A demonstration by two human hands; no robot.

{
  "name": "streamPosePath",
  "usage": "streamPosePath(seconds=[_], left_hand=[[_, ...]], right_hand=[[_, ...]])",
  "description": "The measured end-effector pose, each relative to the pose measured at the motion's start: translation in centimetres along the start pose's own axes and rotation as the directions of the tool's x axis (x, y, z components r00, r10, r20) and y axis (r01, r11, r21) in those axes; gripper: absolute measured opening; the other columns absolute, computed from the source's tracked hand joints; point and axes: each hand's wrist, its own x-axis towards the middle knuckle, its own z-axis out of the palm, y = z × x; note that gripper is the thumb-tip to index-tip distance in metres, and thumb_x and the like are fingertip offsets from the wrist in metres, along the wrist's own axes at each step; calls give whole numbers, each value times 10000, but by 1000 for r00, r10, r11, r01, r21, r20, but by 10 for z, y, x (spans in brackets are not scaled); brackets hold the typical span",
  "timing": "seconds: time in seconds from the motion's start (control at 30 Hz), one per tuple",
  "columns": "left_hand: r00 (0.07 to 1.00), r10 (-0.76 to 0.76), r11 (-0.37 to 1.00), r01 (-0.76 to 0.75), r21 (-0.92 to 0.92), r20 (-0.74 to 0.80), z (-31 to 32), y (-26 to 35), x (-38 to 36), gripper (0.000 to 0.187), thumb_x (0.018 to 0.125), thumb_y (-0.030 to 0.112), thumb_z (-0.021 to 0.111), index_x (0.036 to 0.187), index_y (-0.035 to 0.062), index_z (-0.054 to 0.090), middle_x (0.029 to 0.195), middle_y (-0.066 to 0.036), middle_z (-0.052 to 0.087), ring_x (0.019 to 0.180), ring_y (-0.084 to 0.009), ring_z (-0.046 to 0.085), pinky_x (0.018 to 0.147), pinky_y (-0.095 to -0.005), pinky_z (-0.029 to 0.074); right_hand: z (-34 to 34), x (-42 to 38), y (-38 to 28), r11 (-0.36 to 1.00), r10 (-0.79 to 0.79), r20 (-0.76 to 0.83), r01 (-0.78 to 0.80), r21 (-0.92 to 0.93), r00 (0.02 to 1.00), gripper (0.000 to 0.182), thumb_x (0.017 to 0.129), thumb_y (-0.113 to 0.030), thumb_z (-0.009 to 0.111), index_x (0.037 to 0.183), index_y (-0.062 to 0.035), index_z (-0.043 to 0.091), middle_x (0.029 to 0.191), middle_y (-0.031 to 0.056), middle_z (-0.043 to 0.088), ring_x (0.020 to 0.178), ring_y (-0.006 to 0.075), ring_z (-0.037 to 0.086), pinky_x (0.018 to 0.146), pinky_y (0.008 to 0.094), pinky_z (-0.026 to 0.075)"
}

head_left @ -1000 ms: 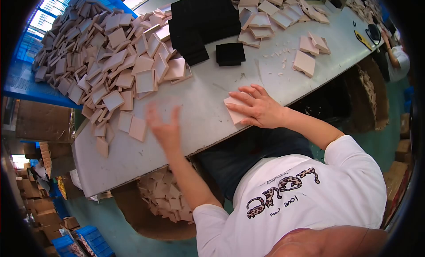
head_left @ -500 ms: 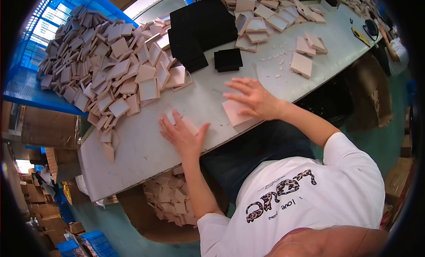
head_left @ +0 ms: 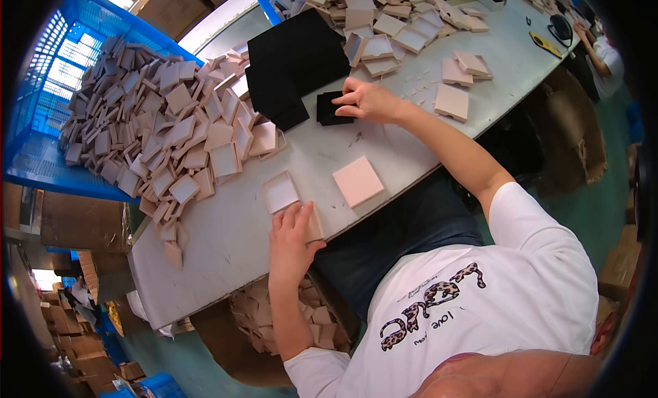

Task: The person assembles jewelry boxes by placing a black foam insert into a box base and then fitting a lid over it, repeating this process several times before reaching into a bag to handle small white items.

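My left hand is closed around the near part of a pale pink box piece by the table's front edge, thumb on one side and fingers on the other. Touching or just beyond its fingertips lies an open shallow box half with a white inside. My right hand reaches forward to a small stack of black square pads, its thumb and fingertips pinching at the top one. Between the hands, a flat pink box piece lies smooth side up.
A blue crate tipped toward the table spills many box pieces. Larger black sheets are stacked behind the pads. More box pieces lie at the back, with a few at right near small white scraps. A yellow tool lies farther right.
My right hand has moved from the pink piece forward to the black pads. My left hand has drawn back toward the table edge and closed on a box piece.
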Motion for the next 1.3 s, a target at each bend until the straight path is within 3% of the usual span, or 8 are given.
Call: streamPosePath(seconds=[0.17,0.3,0.4,0.5,0.73,0.83,0.93,1.3], left_hand=[[975,-14,998,1,57,220,-19,8,19,893,650,156,974,1465,137,609,1370,-170,599,1288,-375,548,1059,-462,497],[977,120,966,-157,-207,-177,-28,14,23,767,693,110,947,1390,94,626,1252,-183,601,1232,-353,573,973,-434,516],[911,19,738,-290,-609,-412,-8,26,35,555,733,66,900,1205,63,607,1367,-185,485,1279,-381,538,1043,-468,493],[884,111,708,-391,-589,-453,37,40,60,522,756,73,888,1189,69,597,1420,-199,453,1319,-410,518,1074,-498,481],[914,143,848,-311,-429,-380,95,49,74,589,833,114,838,1388,65,651,1457,-224,488,1341,-421,518,1099,-467,454],[934,89,858,-248,-450,-345,94,52,72,555,827,126,852,1351,73,678,1457,-219,488,1317,-424,536,1097,-474,458],[911,98,891,-259,-374,-400,98,52,71,576,823,152,872,1359,78,675,1449,-212,492,1305,-418,538,1097,-476,463],[935,-53,815,-161,-556,-350,95,54,71,1214,744,195,964,1682,30,212,1453,-199,518,1336,-353,539,1124,-439,456]], right_hand=[[15,-2,4,946,-218,-76,192,-262,973,295,979,-248,689,1223,-83,712,1081,183,614,979,380,712,843,463,596],[14,-2,3,924,-268,-191,196,-328,944,90,899,-138,660,958,-72,673,1010,180,627,889,378,709,742,481,599],[0,1,-7,890,-400,-437,229,-394,806,174,907,-159,685,1054,-68,711,961,115,591,934,326,617,782,435,524],[-15,-9,-22,879,-449,-546,241,-411,708,290,896,-126,653,1175,-67,707,981,104,552,933,300,613,807,422,521],[-11,-37,0,985,-166,-397,135,-105,903,262,899,-106,738,1160,-122,761,1024,118,593,903,317,671,740,429,558],[-12,-30,13,985,21,-637,93,145,770,300,889,-86,750,1181,-153,774,1030,103,614,895,333,674,751,408,559],[-30,-38,3,947,-271,-602,98,-305,751,304,869,-39,754,1159,-130,771,982,64,598,835,290,667,696,404,546],[-9,-121,-55,774,-633,-143,619,-132,761,405,737,-87,764,1139,-132,759,915,7,589,803,212,613,662,350,513]])
